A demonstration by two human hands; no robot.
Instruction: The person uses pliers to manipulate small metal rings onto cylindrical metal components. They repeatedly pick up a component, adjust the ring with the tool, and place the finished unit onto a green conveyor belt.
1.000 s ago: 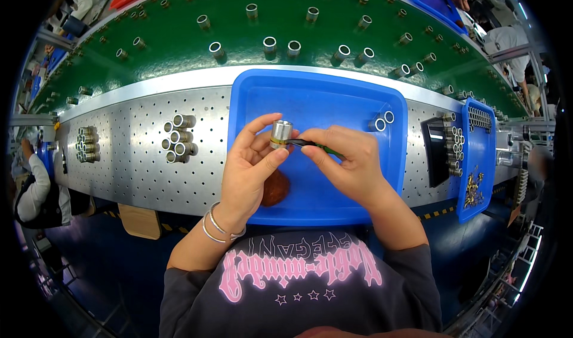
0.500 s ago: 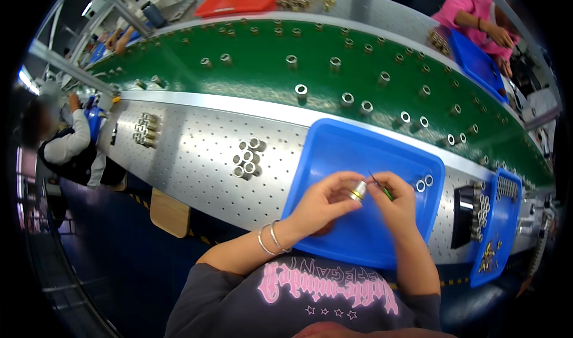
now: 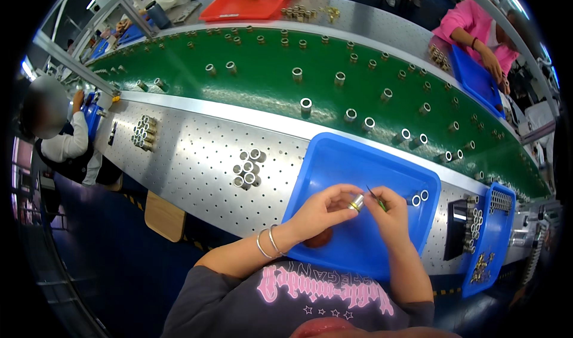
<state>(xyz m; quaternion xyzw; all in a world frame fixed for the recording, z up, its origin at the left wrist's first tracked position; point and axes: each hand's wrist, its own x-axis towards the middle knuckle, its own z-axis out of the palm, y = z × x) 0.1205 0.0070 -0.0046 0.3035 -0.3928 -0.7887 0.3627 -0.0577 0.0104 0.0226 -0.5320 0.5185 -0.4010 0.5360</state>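
My left hand (image 3: pixel 317 212) grips a short silver metal sleeve (image 3: pixel 357 202) with a yellow band, tilted between thumb and fingers. Close beside it, my right hand (image 3: pixel 391 218) pinches a thin pointed tool (image 3: pixel 382 203) with a dark tip and a green part; its exact kind is unclear. The tip points up beside the sleeve's end, and I cannot tell whether they touch. Both hands are over a blue tray (image 3: pixel 352 165). Two metal rings or sleeves (image 3: pixel 420 198) stand at the tray's right side. A reddish-brown round thing (image 3: pixel 320 239) lies partly hidden under my left wrist.
Beyond the tray a green conveyor belt (image 3: pixel 256 93) carries many metal sleeves. Several more sleeves (image 3: pixel 246 169) stand on the perforated metal table (image 3: pixel 197 171). At right are a black holder (image 3: pixel 456 227) and another blue tray (image 3: pixel 493 248) with small parts. Other people work around the belt.
The view has tilted slightly, so the belt and tray sit a little lower in the picture. Both hands keep their holds on the sleeve and the pointed tool, barely shifted relative to each other.
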